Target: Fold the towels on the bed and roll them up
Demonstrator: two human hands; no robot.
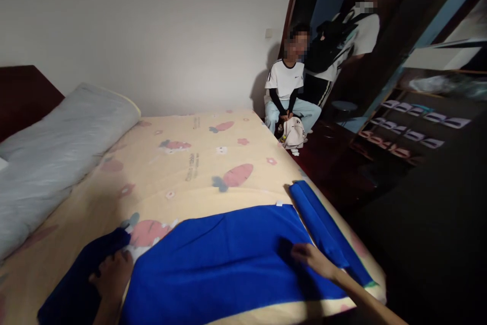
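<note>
A large blue cloth [228, 259] lies spread on the bed near its front edge, with a few creases. At its right, a long folded blue cloth [319, 223] runs along the bed's edge. Another dark blue folded cloth [83, 274] is at the lower left. My left hand [114, 274] rests at that cloth's right side with its fingers apart. Over the right part of the spread cloth is my right hand [312, 259], its fingers bent together and casting a shadow; whether they hold anything is hidden.
The bed [198, 163] has a carrot-patterned sheet and a grey folded quilt [68, 147] at left. One person [285, 81] sits beyond it by a white bag [292, 133]; another person [361, 36] stands behind. A shoe rack [403, 124] is at right.
</note>
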